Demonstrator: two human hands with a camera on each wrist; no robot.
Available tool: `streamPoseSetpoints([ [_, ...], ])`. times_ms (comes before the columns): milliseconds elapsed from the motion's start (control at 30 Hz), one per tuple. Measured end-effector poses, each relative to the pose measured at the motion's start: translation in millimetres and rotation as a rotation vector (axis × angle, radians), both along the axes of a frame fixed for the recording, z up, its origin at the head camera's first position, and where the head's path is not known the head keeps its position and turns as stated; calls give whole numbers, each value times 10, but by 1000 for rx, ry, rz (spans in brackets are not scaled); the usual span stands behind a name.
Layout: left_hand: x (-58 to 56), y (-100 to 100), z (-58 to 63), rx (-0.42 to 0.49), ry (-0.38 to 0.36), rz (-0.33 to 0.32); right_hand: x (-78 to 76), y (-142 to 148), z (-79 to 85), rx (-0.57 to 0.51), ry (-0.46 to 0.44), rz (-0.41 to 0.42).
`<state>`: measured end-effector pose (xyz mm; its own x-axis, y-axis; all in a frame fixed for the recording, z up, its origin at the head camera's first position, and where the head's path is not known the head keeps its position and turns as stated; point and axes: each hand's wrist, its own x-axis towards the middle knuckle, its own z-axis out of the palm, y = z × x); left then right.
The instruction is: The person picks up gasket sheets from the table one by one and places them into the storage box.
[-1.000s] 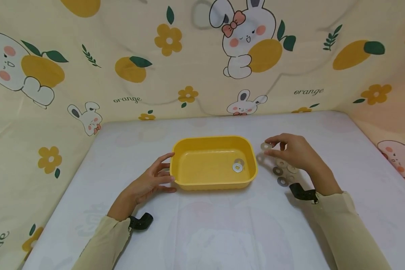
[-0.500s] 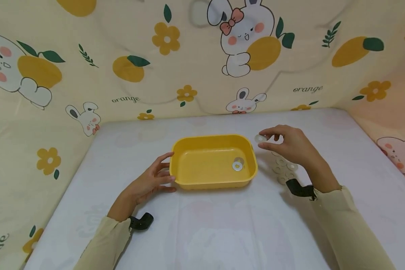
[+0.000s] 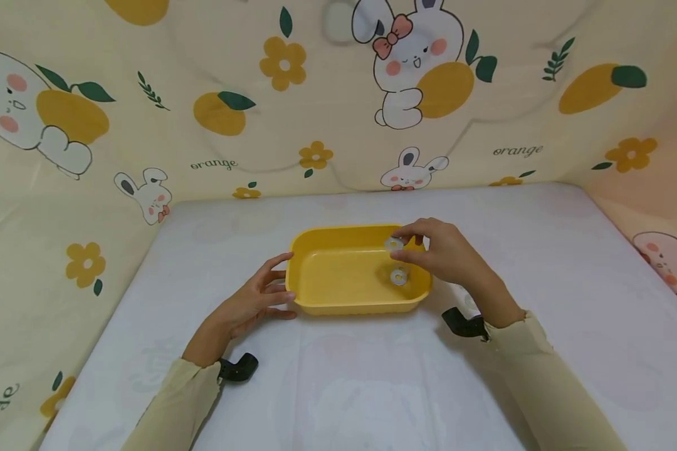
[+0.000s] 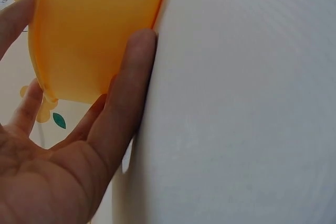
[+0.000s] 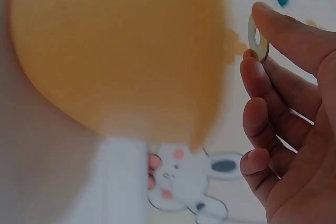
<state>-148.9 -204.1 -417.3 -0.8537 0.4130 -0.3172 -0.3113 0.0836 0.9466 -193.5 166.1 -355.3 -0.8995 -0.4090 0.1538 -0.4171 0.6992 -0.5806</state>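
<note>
A yellow plastic tray [image 3: 338, 308] stands on the white-covered table. My left hand [image 3: 248, 307] is at its left end, fingers spread against the end wall and rim; the left wrist view shows one finger [image 4: 139, 56] low along the tray's side, close to the table. My right hand [image 3: 442, 254] is over the tray's right end, pinching a flat metal washer [image 5: 264, 52] between thumb and fingertip. Beneath it on the tray floor lies a silver washer [image 3: 393, 280], close to a duller ring.
Right of the tray, pale washers [image 3: 469, 302] lie on the table [image 3: 338, 388], mostly hidden behind my right wrist. Black wrist cameras [image 3: 239, 368] sit at both cuffs. A cream cloth [image 3: 338, 94] printed with rabbits and oranges rises behind and at both sides.
My right hand has carried the pinched washer left, from beside the tray to above its right end. The left hand has stayed at the tray's left end.
</note>
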Motion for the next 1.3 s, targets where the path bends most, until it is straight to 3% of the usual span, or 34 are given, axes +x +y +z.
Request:
streamPoseSetpoints([
  [233,7,-17,-8,2,10,6,-23,-170,-148,-31,-27,47],
  [467,12,-22,-4,-4,11,3,-21,-190,-217,-25,-24,23],
  [1033,7,8,-8,1,12,3,-34,-93,-142,29,-21,28],
  [1300,10,24,4,-16,1,20,-65,96,-65,26,16,-25],
])
